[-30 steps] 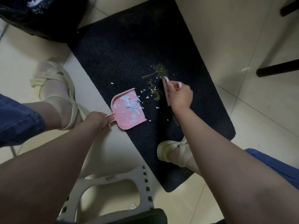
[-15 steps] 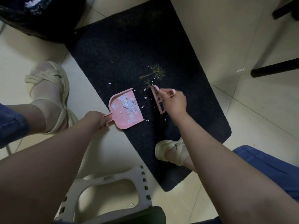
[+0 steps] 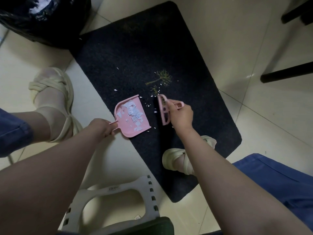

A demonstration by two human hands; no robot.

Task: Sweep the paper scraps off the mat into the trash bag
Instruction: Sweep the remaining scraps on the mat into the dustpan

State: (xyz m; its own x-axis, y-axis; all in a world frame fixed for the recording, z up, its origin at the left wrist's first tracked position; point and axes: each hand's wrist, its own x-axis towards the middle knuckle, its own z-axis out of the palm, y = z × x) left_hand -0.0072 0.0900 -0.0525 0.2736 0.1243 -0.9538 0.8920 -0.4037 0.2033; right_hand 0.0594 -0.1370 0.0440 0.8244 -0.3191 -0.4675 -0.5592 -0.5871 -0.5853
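While you draw the brush toward the pan: stock on the floor, largest first.
Mat [image 3: 135, 48], dark. Trash bag [image 3: 42, 19], black, beyond the far corner, well apart from your tools. Dustpan [image 3: 125, 128], pink, its handle gripped by your left hand [image 3: 101, 127]; most paper scraps [image 3: 133, 112] lie in it. Brush [image 3: 163, 112], gripped by your right hand [image 3: 181, 116], nearer the pan than a second ago. Loose scraps [image 3: 149, 105], few, between the two; this pass is probably nearly done, with emptying still ahead.

No writing can be read. The pale plastic stool [image 3: 128, 185] bears a short raised mark on its top rail, too blurred to make out; so is the small white label [image 3: 137, 217] by it.
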